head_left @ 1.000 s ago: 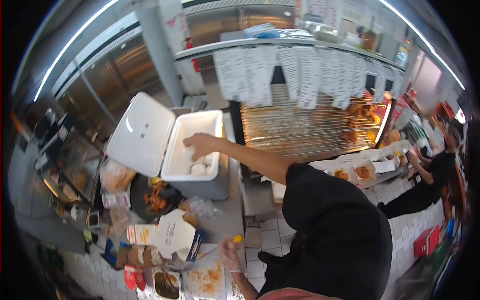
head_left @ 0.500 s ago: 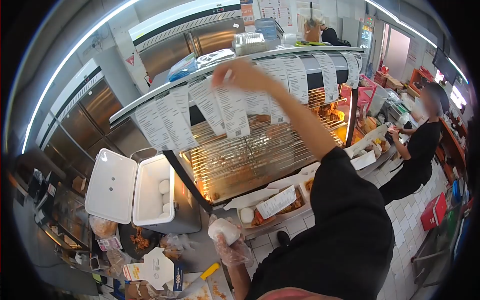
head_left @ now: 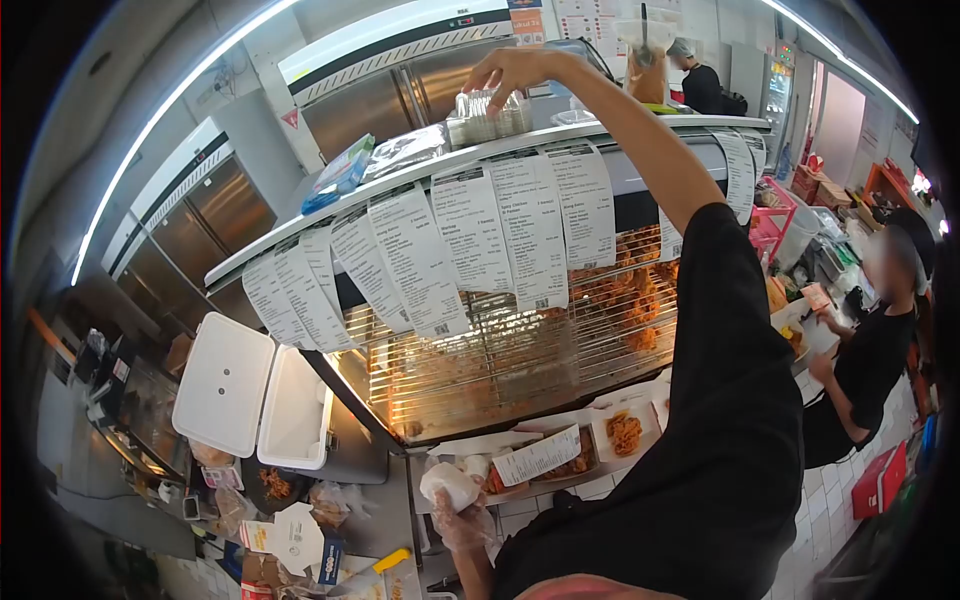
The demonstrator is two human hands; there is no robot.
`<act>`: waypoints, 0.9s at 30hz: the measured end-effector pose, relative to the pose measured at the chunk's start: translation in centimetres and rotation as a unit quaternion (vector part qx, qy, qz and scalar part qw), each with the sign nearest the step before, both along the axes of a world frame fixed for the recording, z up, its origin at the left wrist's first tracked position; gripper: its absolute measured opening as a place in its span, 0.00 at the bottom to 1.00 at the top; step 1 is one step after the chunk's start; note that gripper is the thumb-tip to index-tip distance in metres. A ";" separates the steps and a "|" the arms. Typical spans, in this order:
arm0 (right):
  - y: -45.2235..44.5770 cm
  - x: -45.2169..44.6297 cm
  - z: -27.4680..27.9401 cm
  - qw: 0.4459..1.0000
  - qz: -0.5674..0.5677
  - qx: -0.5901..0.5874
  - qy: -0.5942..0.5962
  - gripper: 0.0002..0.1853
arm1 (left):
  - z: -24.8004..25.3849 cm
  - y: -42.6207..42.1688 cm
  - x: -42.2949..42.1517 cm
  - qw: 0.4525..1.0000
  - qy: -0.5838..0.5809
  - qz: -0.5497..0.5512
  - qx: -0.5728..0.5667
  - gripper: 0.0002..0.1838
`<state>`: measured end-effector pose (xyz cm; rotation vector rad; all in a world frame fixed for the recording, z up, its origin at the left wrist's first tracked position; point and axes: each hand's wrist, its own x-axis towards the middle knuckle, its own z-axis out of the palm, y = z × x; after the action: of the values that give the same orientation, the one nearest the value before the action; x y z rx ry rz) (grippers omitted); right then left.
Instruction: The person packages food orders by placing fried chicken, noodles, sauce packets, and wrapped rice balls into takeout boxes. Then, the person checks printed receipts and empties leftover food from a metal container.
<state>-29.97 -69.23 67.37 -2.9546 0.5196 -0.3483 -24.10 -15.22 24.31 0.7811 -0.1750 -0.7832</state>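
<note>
My left hand (head_left: 464,524), in a clear plastic glove, is closed around a white wrapped round bundle (head_left: 450,486); its contents are hidden. Bare and stretched far forward, my right hand (head_left: 512,72) is over a stack of clear plastic containers (head_left: 488,118) on top of the display case. Its fingers are apart and point down at the stack; whether they touch it I cannot tell. Just beyond my left hand, an open food box (head_left: 512,490) holds fried food and white rice, with a printed receipt (head_left: 538,456) lying across it.
Printed receipts (head_left: 525,225) hang along the heated display case (head_left: 480,390). An open cool box (head_left: 295,405) stands at left, near a yellow-handled tool (head_left: 392,560). Another box holds fried chicken (head_left: 624,432). A co-worker (head_left: 875,340) stands at right; another person (head_left: 700,88) is at the back.
My right hand has moved from the hanging receipts up and forward to the clear container stack. My left hand still holds the white bundle. The whole view has shifted somewhat.
</note>
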 end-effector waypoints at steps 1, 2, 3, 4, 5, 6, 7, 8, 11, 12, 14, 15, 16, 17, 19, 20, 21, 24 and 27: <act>0.2 -0.1 0.3 1.000 -0.001 -0.004 -0.002 0.38 | -0.3 -0.2 -0.3 1.000 -0.002 0.007 -0.004 0.33; 0.1 -0.1 0.2 1.000 -0.004 -0.006 -0.004 0.36 | -0.5 -0.4 -0.6 1.000 -0.005 0.012 -0.008 0.33; 0.0 0.0 -0.2 0.998 0.029 -0.052 -0.019 0.33 | -0.7 -0.4 -0.8 1.000 -0.008 0.016 -0.012 0.33; 0.0 0.1 -0.6 0.993 0.060 -0.099 -0.034 0.31 | -0.8 -0.3 -1.0 1.000 -0.012 0.022 -0.003 0.33; 0.2 -0.1 -1.1 0.984 0.088 -0.145 -0.049 0.28 | -0.9 -0.2 -1.2 0.999 -0.018 0.026 0.006 0.33; 2.4 -0.6 -1.6 0.977 0.068 -0.192 -0.064 0.18 | -0.8 -0.1 -1.3 0.999 -0.023 0.029 0.014 0.33; 3.8 -0.8 -1.6 0.972 0.062 -0.224 -0.038 0.15 | -0.7 -0.1 -1.4 0.999 -0.020 0.027 0.013 0.34; 4.9 -0.9 -1.5 0.965 0.056 -0.255 -0.010 0.13 | -0.5 0.0 -1.5 0.999 -0.017 0.024 0.013 0.34; 4.2 -0.8 -2.3 0.945 0.066 -0.320 0.007 0.09 | -1.2 1.1 -1.3 0.999 -0.007 0.025 0.029 0.34; 4.5 -0.6 -2.3 0.944 0.031 -0.328 0.022 0.09 | -1.7 1.1 -1.2 0.999 -0.002 0.026 0.031 0.34; 4.3 0.3 -2.0 0.946 0.001 -0.321 0.048 0.11 | -2.5 1.4 -0.9 1.000 -0.003 0.008 0.016 0.36; 3.9 0.3 -1.8 0.951 0.003 -0.304 0.054 0.12 | -2.5 1.3 -0.8 1.000 -0.005 0.005 0.009 0.37; 5.4 -0.6 -1.7 0.950 -0.022 -0.307 0.059 0.12 | -1.7 1.1 -1.3 1.000 0.011 -0.005 0.003 0.38; 7.3 -1.3 -1.7 0.948 -0.046 -0.309 0.064 0.13 | -1.1 0.9 -1.9 1.000 -0.007 0.000 0.008 0.37; 6.1 -0.9 -3.7 0.933 -0.027 -0.359 0.015 0.13 | -0.1 0.4 -3.2 0.999 -0.043 0.013 0.015 0.37; 4.1 0.3 -5.0 0.921 -0.007 -0.388 -0.037 0.13 | 1.5 -0.1 -4.9 0.997 -0.046 0.049 0.041 0.36; 2.2 1.7 -6.0 0.906 0.012 -0.414 -0.088 0.13 | 1.2 -0.6 -5.5 0.997 -0.058 0.044 0.010 0.34; 0.4 4.1 -6.0 0.896 -0.009 -0.439 -0.069 0.12 | 0.4 -1.9 -7.5 0.995 -0.081 0.039 -0.035 0.30; 1.6 2.8 -4.8 0.910 0.008 -0.411 -0.060 0.15 | -0.1 -5.0 -10.9 0.994 -0.081 0.069 0.000 0.31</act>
<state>-27.13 -67.68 62.57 -3.6845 0.3951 -0.9453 -35.02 -20.21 24.25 0.8484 -0.2641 -0.5885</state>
